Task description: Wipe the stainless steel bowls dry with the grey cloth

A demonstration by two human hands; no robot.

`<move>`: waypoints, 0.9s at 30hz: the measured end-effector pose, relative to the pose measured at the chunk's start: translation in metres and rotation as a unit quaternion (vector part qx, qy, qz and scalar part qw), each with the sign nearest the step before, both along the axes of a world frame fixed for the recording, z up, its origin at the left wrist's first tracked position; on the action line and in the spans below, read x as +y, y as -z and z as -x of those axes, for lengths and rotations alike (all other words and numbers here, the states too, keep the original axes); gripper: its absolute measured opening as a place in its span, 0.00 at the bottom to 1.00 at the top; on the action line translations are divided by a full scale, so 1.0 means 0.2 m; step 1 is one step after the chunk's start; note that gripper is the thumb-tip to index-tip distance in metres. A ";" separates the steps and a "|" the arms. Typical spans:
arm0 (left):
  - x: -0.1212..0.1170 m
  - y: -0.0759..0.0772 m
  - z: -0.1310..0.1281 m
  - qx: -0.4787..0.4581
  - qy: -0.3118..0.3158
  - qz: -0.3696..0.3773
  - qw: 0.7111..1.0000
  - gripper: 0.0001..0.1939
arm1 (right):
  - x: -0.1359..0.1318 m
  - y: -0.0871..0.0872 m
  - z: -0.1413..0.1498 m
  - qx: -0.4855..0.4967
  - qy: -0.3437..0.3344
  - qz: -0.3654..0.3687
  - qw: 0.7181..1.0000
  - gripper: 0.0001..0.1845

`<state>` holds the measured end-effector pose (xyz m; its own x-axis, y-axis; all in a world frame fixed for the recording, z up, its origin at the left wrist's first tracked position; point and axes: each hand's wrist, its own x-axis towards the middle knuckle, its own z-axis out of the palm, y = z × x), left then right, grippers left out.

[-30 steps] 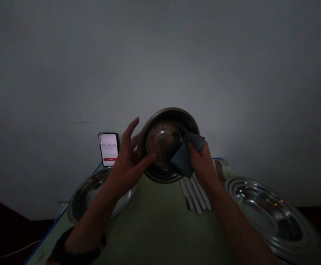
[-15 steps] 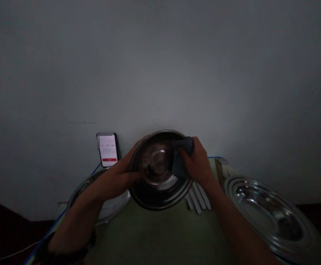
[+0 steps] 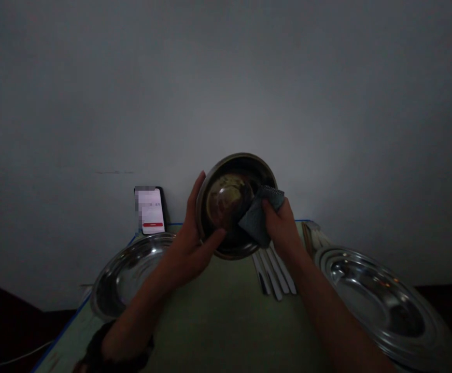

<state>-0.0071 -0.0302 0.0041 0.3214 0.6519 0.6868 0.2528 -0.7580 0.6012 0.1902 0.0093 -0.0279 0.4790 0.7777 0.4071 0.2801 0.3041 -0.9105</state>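
Observation:
A round steel bowl [image 3: 228, 199] is held up above the table, tilted so that its inside faces me. My left hand [image 3: 195, 243] grips it at the lower left, thumb over the rim and fingers behind the outer wall. In my right hand [image 3: 284, 228] is a folded grey-blue cloth [image 3: 259, 215], pinched under the thumb. The cloth lies against the right part of the bowl's inside, covering some of it. Below the bowl, several knives [image 3: 274, 274] lie side by side on the table, their upper ends hidden.
A steel bowl [image 3: 107, 280] stands at the left, partly behind my left forearm. Stacked oval steel dishes [image 3: 366, 300] sit at the right, with forks [image 3: 319, 235] behind them. A phone [image 3: 152, 212] leans against the wall [image 3: 226, 93]. The green tabletop [image 3: 226, 321] has a blue edge.
Both hands have raised the bowl and turned it, bringing it slightly right. My left hand has shifted so its fingers show at the rim. The cloth has moved lower inside the bowl.

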 end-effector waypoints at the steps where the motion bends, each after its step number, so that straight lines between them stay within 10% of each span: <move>1: 0.00 0.00 0.00 -0.012 0.006 -0.004 1.000 0.50 | 0.00 -0.01 0.00 -0.008 0.009 -0.004 1.000 0.11; 8: 0.02 -0.06 0.14 0.040 0.161 0.133 0.977 0.45 | -0.06 -0.05 0.00 -0.202 -0.007 -0.063 0.977 0.07; 15: -0.01 -0.09 0.19 0.109 0.158 0.195 0.962 0.41 | -0.08 -0.05 0.02 -0.281 -0.056 -0.091 0.954 0.04; 27: 0.03 0.00 0.03 -0.058 0.007 -0.043 0.997 0.45 | -0.02 0.00 0.02 -0.062 0.005 -0.059 0.996 0.09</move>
